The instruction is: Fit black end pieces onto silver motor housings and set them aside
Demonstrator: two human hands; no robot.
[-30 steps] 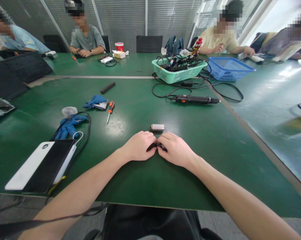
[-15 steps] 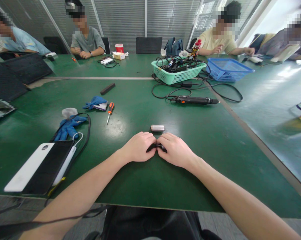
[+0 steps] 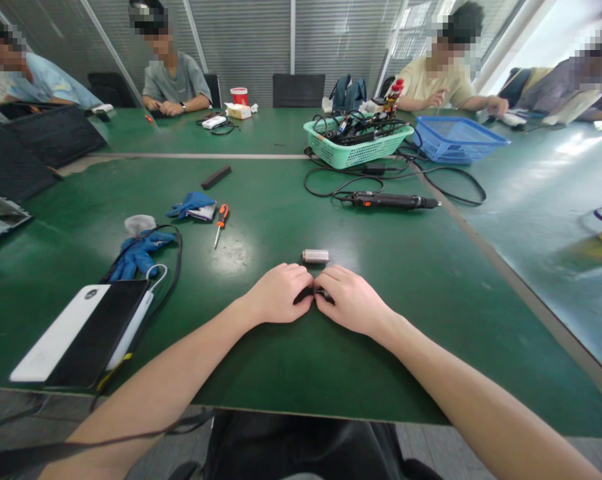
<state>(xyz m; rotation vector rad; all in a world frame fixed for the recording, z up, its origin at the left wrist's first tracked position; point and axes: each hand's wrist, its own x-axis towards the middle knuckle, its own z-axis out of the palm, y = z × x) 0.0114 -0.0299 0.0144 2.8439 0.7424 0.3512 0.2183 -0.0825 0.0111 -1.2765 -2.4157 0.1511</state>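
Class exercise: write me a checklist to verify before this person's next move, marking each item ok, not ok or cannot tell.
1. Left hand curled around a dark piece: ok.
2. Right hand curled in beside it, also around something dark: ok.
3. Held item clearly visible: not ok; the hands cover most of it.
4. Whether the hands hold one part or two: cannot tell.
5. Metal cylinder within view, lying on the table just beyond the hands: ok.
6. Orange-handled screwdriver apart from both hands: ok.
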